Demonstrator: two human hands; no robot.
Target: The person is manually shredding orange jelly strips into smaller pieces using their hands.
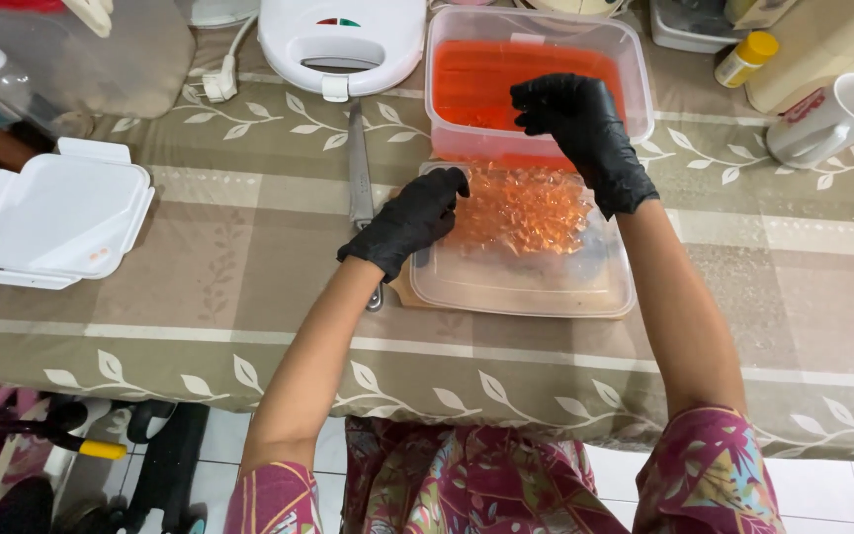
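Note:
Both my hands wear black gloves. My left hand point(409, 222) rests with curled fingers on the left rim of a clear flat lid point(521, 282) that carries a heap of small orange jelly cubes point(524, 208). My right hand point(581, 132) reaches into a clear plastic container point(538, 40) behind the lid, fingers bent down onto a slab of orange jelly point(476, 84). Whether its fingers pinch any jelly is hidden. A knife point(360, 168) lies just left of my left hand, its handle partly under my wrist.
A white sandwich maker point(341, 40) sits at the back with its plug point(217, 84). A white container lid point(61, 213) lies at the left. A white mug point(832, 119) and a yellow-capped bottle point(745, 57) are at the right. A leaf-patterned cloth point(249, 267) covers the table.

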